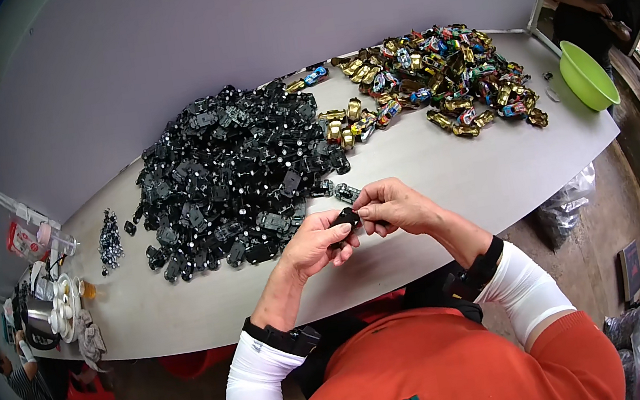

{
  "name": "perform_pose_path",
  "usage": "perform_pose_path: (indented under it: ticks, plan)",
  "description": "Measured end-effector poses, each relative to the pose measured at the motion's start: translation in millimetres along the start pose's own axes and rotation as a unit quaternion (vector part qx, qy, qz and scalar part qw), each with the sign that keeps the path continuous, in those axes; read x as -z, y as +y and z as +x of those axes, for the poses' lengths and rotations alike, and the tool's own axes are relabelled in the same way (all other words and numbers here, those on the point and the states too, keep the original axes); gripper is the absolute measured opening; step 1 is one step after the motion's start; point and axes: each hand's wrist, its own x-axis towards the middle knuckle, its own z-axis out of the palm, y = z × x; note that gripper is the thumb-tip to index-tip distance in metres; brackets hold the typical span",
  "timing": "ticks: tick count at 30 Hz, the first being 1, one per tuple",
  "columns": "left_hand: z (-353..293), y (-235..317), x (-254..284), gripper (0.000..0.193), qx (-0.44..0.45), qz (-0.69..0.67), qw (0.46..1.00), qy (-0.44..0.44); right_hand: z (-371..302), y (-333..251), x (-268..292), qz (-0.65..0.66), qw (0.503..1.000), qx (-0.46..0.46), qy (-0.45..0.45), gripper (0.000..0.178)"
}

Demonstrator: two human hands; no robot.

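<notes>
Above the table's near edge, my left hand (312, 245) is closed around a small black toy car chassis (346, 218). My right hand (396, 207) meets it from the other side, thumb and forefinger pinched together at the chassis's edge. Whatever the right fingertips hold is too small to make out. Just beyond my hands spreads a big heap of black toy car chassis (230, 168), a few loose ones lying at its near right side. Farther right is a heap of shiny gold and multicoloured toy car bodies (441, 72).
Small silvery parts (109, 242) lie in a little pile at the left. Cups sit on a white tray (65, 309) by a cloth (90, 340). A green basin (587, 76) stands at the right end. Clear bags (570, 206) rest on the floor. Other people are at both sides.
</notes>
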Motion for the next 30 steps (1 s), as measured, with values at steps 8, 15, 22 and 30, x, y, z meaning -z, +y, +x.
perform_pose_path:
  ticks: [8,15,22,30]
  plan:
    - [1.9,-4.1,-5.8,0.017,0.003,0.028,0.999,0.038,8.6,9.7,-2.4,-0.117,0.991,0.047,0.041,0.007]
    - [7.6,1.5,20.0,0.033,-0.010,-0.150,0.986,-0.071,10.5,5.7,8.3,0.056,0.996,0.046,0.054,0.014]
    - [11.2,-2.2,14.5,0.032,-0.151,-0.255,0.953,0.065,-3.1,16.1,-5.8,-0.016,0.996,0.029,0.080,0.013]
    - [11.7,-14.1,23.9,0.026,-0.228,-0.178,0.954,0.078,5.3,17.1,-16.2,0.088,0.992,0.036,0.086,0.015]
